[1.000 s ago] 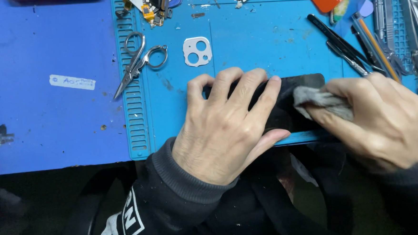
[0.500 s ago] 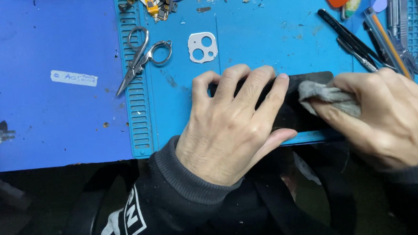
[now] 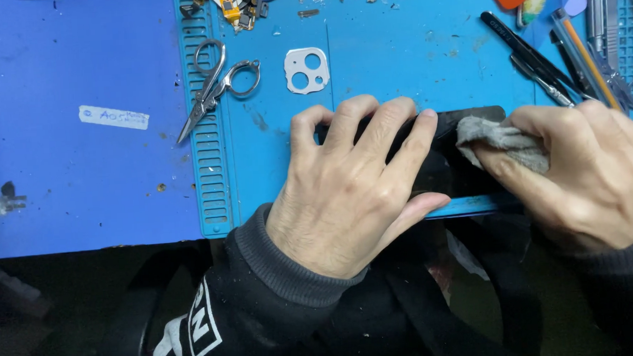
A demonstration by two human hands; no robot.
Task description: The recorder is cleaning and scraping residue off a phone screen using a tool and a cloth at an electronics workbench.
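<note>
This is looking like a small electronics repair bench, the kind where phones are being opened up and cleaned: a blue silicone work mat with ribbed slots is lying over a blue tabletop, and it is carrying specks of debris. Small scissors, a loose metal camera-lens frame, black tweezers and a row of slim hand tools are sitting around the mat, while tiny phone parts are lying scattered along its far edge
</note>
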